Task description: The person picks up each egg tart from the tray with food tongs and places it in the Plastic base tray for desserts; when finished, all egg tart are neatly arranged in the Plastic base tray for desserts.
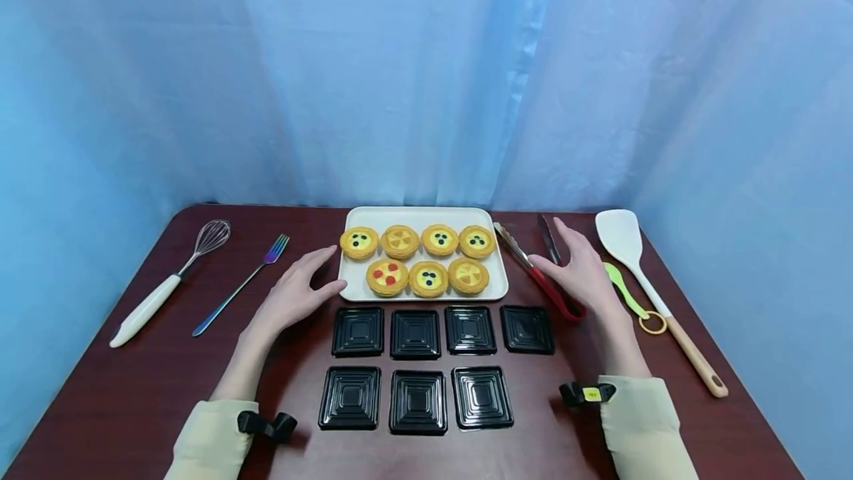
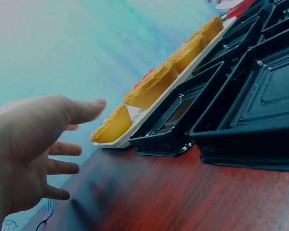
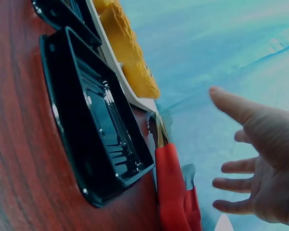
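Observation:
Several egg tarts lie in two rows on a white rectangular tray at the back middle of the table. Some tarts carry dark berry-like dots, one has red pieces, others yellow wedges. My left hand is by the tray's left side, fingers extended and nothing in it. On the other side, my right hand hovers over the red-handled tongs with its thumb toward the tray, also holding nothing. In front of the tray, several black square plastic trays sit in two rows.
On the left lie a whisk and a rainbow-coloured fork. To the right are a dark knife-like utensil, a green-handled tool with a yellow ring, and a white spatula with a wooden handle. Blue curtains surround the table.

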